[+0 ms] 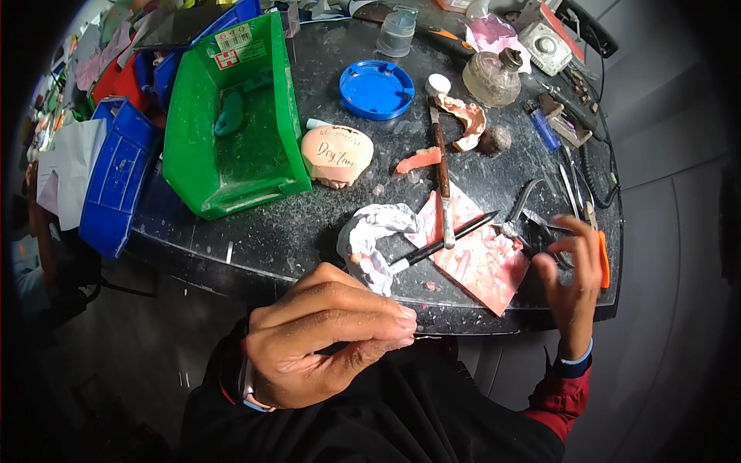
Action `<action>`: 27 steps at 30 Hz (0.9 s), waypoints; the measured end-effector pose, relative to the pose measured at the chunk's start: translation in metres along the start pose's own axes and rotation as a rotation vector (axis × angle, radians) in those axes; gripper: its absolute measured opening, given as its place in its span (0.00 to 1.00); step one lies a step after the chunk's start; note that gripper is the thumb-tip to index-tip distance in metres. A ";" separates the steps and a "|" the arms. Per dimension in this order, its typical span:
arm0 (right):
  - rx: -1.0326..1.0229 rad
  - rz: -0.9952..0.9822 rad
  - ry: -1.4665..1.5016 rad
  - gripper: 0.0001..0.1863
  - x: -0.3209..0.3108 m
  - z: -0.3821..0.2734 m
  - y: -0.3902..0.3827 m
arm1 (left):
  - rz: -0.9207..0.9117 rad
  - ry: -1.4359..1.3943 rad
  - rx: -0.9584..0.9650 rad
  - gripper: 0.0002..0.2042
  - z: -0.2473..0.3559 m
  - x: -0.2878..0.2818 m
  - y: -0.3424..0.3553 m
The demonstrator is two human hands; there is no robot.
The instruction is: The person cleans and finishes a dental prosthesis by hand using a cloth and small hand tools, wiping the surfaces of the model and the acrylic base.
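My left hand (328, 339) is in front of the bench's near edge, thumb and fingertips pressed together. A thin shiny sliver shows just past the fingertips, too small to name. My right hand (573, 278) is raised at the right with its fingers apart and nothing in them, beside dark-handled pliers (532, 224) and an orange-handled tool (603, 258). Beyond my left hand lies a whitish horseshoe-shaped dental piece (363, 239). A black pencil (455, 235) lies next to it, across a pink wax sheet (490, 282). A wooden-handled wax knife (441, 158) reaches onto the sheet.
A green bin (231, 181) stands at left beside blue bins (120, 185). Near it are a peach dental cast (337, 154) and a blue lid (377, 100). Further right are a pink arch-shaped piece (469, 127), a glass spirit lamp (490, 81), a blue lighter (545, 131) and a coiled cord (606, 181).
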State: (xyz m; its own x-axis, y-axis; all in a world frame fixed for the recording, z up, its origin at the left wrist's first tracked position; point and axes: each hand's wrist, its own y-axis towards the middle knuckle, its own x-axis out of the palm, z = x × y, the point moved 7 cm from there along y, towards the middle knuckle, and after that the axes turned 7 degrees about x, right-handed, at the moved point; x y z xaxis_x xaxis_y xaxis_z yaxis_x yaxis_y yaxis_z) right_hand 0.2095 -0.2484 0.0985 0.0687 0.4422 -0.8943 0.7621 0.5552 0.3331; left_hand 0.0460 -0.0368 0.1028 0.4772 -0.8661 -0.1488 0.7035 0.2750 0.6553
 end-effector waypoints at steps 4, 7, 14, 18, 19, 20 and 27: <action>-0.194 -0.106 -0.011 0.11 0.019 -0.017 -0.001 | -0.004 -0.047 0.010 0.05 0.008 0.002 -0.004; -0.147 -0.124 0.023 0.12 0.020 -0.010 -0.001 | -0.001 -0.084 0.025 0.05 0.013 0.005 -0.007; -0.107 -0.080 0.012 0.12 0.018 0.005 0.003 | -0.028 -0.177 -0.015 0.06 0.020 0.004 -0.015; -0.154 -0.118 0.014 0.09 0.020 0.002 0.001 | -0.024 -0.195 -0.022 0.06 0.024 0.004 -0.020; -0.142 -0.147 0.036 0.08 0.022 0.001 0.000 | -0.015 -0.184 0.012 0.05 0.026 0.004 -0.019; -0.147 -0.148 0.037 0.08 0.023 0.002 0.000 | -0.005 -0.174 0.046 0.05 0.029 0.004 -0.019; -0.060 0.208 0.528 0.12 -0.005 0.043 0.010 | -0.020 -0.230 0.041 0.04 0.038 0.006 -0.022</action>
State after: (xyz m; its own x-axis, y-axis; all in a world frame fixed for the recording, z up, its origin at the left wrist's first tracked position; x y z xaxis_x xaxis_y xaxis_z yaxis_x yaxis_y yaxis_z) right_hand 0.2446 -0.2756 0.0938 -0.1296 0.8298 -0.5428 0.7281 0.4513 0.5160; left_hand 0.0133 -0.0634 0.1155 0.3272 -0.9449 0.0073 0.6878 0.2434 0.6839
